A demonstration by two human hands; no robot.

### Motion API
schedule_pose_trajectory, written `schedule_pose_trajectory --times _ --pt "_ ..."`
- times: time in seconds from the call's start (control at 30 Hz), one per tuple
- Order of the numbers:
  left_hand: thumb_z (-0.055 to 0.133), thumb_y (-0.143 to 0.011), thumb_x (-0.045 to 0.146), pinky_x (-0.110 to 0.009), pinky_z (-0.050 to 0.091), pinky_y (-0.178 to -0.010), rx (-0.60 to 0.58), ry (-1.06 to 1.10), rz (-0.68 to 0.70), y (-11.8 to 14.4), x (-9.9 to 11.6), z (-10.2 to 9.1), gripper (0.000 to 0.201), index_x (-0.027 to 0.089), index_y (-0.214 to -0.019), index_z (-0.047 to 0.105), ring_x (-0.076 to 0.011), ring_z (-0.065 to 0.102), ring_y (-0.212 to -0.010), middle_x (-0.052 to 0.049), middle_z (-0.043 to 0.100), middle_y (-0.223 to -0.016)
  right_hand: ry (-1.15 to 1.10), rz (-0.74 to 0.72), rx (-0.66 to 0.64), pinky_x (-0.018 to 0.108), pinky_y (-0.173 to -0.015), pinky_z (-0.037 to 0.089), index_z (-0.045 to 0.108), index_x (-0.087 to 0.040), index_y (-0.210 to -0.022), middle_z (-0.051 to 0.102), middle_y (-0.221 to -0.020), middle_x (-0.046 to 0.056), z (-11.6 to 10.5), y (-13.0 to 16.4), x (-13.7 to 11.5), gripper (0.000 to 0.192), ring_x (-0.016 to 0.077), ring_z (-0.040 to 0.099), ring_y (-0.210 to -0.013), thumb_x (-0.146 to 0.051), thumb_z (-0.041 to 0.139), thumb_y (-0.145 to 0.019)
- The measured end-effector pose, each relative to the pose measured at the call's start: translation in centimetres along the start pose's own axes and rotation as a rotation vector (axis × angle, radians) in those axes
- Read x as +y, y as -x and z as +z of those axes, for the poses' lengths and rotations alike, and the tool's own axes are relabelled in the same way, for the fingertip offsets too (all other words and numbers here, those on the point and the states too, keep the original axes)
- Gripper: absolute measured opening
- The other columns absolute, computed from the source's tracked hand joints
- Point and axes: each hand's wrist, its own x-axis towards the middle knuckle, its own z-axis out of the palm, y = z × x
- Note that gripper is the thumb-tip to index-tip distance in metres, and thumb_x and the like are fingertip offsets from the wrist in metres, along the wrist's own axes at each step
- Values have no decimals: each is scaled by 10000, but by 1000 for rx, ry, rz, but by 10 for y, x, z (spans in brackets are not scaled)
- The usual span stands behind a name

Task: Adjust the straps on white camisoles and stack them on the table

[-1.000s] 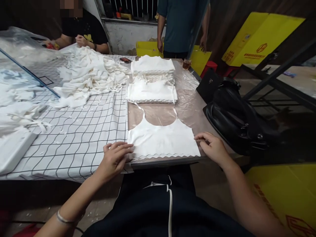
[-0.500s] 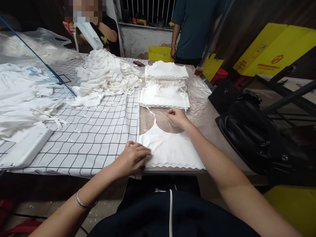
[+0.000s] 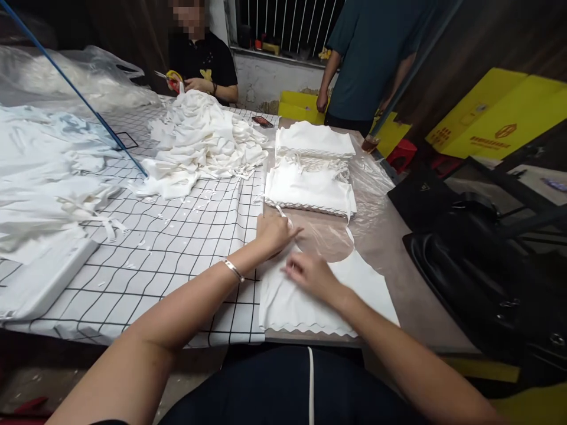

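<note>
A: What is the biggest thing here?

B: The long table with the white cloth of black squares [image 3: 177, 236]. Its right part is bare brown, under a clear plastic sheet [image 3: 376, 195], maybe to keep the clothes clean.

A: And next?

B: A loose heap of white cloth pieces [image 3: 204, 141] far back, near a seated person in black [image 3: 204, 59]. To its right stands a neat stack of folded white tops [image 3: 312, 171]. A black leather bag [image 3: 482, 265] sits at the right edge.

A: Where is the top the person works on?

B: The white strappy top with a wavy hem [image 3: 319, 295] lies flat on the brown part, close to the near edge, just in front of the stack.

A: What do the hands do?

B: The left hand [image 3: 274, 233] is closed on the top's thin left strap, up by the stack. The right hand [image 3: 310, 274] rests on the cloth with bent fingers, likely to keep it from sliding. I cannot tell if it pinches anything.
</note>
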Motion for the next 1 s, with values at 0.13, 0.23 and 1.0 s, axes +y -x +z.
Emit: schedule_pose_trajectory --times 0.13,0.23,1.0 --pt "655 -778 196 -491 311 -1021 -74 397 -176 -17 9 18 82 137 -776 598 -373 523 -1178 -196 663 -1062 325 -211 50 289 -648 317 540 -177 -739 604 -678 26 30 36 -11 213 157 521 -647 -276 547 -928" --pt "562 -842 174 -440 451 -887 -132 593 -250 -24 6 13 37 156 -810 559 -311 630 -997 -161 681 -921 373 -237 81 291 -648 303 529 -182 -750 598 -678 20 35 35 -9 204 156 512 -641 -266 527 -937" --pt "384 -837 -78 -257 547 -622 13 1500 -314 -94 6 -107 629 62 -1430 230 -144 688 -626 -109 721 -867 294 -146 35 297 -653 313 557 -170 -748 602 -699 26 35 34 -11 163 152 499 -647 -232 562 -898"
